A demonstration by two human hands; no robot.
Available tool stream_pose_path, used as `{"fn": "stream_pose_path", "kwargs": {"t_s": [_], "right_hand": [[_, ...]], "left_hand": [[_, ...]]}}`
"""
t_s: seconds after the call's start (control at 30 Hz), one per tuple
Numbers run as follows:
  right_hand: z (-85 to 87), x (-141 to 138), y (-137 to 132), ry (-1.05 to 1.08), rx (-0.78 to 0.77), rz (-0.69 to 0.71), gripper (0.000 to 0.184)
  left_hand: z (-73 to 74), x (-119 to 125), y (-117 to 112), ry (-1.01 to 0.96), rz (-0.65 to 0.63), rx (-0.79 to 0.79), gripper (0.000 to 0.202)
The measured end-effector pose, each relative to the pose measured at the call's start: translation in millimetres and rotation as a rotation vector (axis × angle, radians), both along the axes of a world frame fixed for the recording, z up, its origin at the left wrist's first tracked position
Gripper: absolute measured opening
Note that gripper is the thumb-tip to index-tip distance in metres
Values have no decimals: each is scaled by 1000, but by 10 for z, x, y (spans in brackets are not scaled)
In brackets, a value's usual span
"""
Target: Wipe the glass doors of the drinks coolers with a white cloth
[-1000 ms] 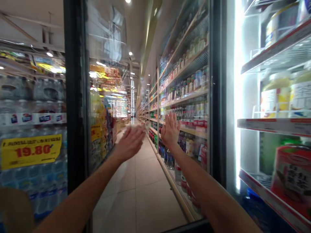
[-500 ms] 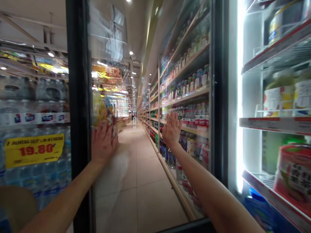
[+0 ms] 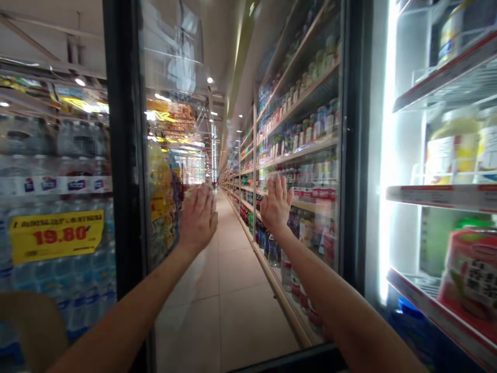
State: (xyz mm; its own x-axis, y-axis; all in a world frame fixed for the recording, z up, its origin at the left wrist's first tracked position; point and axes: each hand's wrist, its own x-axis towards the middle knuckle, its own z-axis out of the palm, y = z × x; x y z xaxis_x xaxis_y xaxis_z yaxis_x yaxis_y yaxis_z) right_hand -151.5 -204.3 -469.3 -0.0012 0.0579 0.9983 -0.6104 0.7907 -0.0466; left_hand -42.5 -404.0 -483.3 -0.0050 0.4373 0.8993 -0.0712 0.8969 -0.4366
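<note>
A glass door (image 3: 186, 311) with a dark frame (image 3: 126, 207) stands in front of me, its glass showing a long aisle. My left hand (image 3: 199, 215) lies flat against the glass left of the middle, fingers stretched upward and holding nothing. To its right, my right hand (image 3: 277, 204) also rests with spread fingers on the glass. Both palms face away from me. Behind or mirrored in the glass, rows of bottles and cans fill shelves; I cannot tell whether that is a reflection.
At right, lit cooler shelves (image 3: 438, 196) hold yellow drink bottles (image 3: 452, 145) and a red package (image 3: 471, 274). On the left, packs of bottled water (image 3: 83, 305) are stacked behind a yellow price sign (image 3: 58, 235). A tan curved thing (image 3: 34, 324) is at lower left.
My left hand has moved rightward across the glass, from near the door's left frame toward the middle. My right hand stays in about the same place.
</note>
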Motion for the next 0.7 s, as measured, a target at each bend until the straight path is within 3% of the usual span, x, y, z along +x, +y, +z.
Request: {"fn": "stream_pose_path", "kwargs": {"t_s": [0.1,0.17,0.23,0.3,0.37,0.43,0.5,0.57,0.63,0.7], "right_hand": [[1,12,8,8,0,0,51],[2,19,10,5,-4,-2,51],[5,23,8,-1,-13,-5,50],[7,24,4,-2,-14,-8,50],[8,23,3,-1,-11,-9,50],[6,20,5,0,-6,-9,51],[3,18,9,-2,2,-3,51],[0,17,13,-3,10,7,52],[-3,16,16,-3,12,15,53],[-5,15,16,-4,5,20,53]], "left_hand": [[-82,-11,138,-179,-18,-312,56],[-41,-16,138,-245,-25,-434,52],[92,-31,76,-182,-9,-322,51],[210,-57,31,-46,8,-66,54],[207,-83,65,33,13,69,57],[75,-94,167,-33,6,-87,56],[-72,-88,255,-171,-18,-400,53],[-107,-72,259,-269,-39,-572,49],[0,-57,182,-256,-39,-466,48],[152,-55,93,-139,-31,-190,53]]}}
